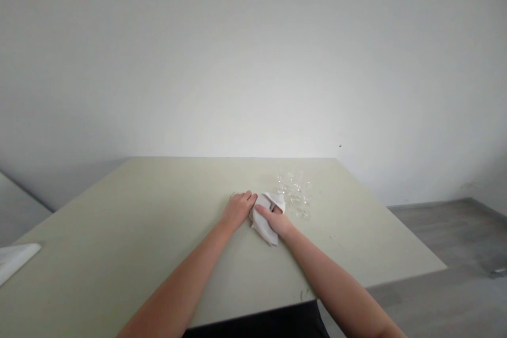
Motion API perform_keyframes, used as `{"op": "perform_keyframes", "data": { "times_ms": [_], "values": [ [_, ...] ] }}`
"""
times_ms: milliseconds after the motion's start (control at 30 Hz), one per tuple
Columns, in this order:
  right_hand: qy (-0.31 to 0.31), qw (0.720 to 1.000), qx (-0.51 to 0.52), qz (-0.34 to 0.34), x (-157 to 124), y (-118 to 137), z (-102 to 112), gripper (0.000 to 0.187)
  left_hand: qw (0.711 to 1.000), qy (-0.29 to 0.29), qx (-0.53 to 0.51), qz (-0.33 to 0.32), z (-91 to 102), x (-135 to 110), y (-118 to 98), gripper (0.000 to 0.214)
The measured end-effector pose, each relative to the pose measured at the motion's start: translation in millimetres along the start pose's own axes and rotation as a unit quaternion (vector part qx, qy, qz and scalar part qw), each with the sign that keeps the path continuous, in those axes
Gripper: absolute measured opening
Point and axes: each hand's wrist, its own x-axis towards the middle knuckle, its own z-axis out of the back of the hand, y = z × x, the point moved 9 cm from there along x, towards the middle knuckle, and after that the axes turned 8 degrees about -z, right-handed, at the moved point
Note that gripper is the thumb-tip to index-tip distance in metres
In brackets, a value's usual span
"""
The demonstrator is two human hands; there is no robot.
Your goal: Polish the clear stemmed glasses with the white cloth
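My right hand [279, 222] is closed on a white cloth [266, 228], thumb on top, with a corner of the fabric hanging toward me. Right beside it, my left hand [238, 209] is curled with its fingertips at the cloth's left edge. A thin, curved edge shows behind the left hand, but the thing under those fingers is mostly hidden and I cannot make it out. Just beyond and to the right of the cloth lies a cluster of several clear, shiny pieces [295, 190], like glassware; their exact shapes are hard to tell.
Both hands work over a pale green table [138, 222] that meets a white wall [237, 63]. A white flat object [18, 259] reaches in at the left edge. Grey wood-look floor [435, 232] lies past the table's right edge.
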Motion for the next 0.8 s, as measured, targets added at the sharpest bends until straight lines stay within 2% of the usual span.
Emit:
{"op": "perform_keyframes", "data": {
  "times_ms": [100,167,233,400,500,600,700,767,800],
  "values": [
    [0.021,0.991,-0.075,0.113,-5.8,14.0,-5.8,0.053,0.999,0.023,-0.04,0.009,-9.9,-2.5,6.9,0.021],
    [0.032,0.985,-0.086,0.147,-8.8,19.6,-9.6,0.052,0.998,0.024,-0.055,0.015,-12.2,-3.6,9.6,0.023],
    [0.014,0.988,-0.076,0.13,-8.4,22.1,-7.2,0.051,0.998,0.017,-0.055,0.012,-11.1,-3.4,8.1,0.024],
    [-0.056,0.998,-0.03,0.02,-6.3,21.2,9.1,0.045,1.0,-0.024,-0.004,-0.02,-0.4,-0.8,-4.3,0.034],
    [-0.039,0.997,-0.04,0.051,-7.7,25.2,8.2,0.045,1.0,-0.022,-0.001,-0.02,-1.8,-1.6,-3.9,0.038],
    [0.009,0.99,-0.082,0.119,-9.9,27.3,-1.8,0.046,1.0,0.007,-0.018,0.003,-11.0,-4.3,3.9,0.04],
    [0.052,0.977,-0.119,0.172,-12.6,29.9,-13.2,0.048,0.999,0.009,-0.035,0.026,-15.0,-6.7,10.2,0.044],
    [0.047,0.98,-0.111,0.157,-10.3,29.4,-12.5,0.047,0.999,-0.007,-0.033,0.027,-12.0,-6.8,9.9,0.045],
    [0.03,0.987,-0.097,0.125,-7.4,26.4,-8.4,0.046,0.999,-0.016,-0.028,0.018,-9.3,-6.4,7.5,0.044]
  ]
}}
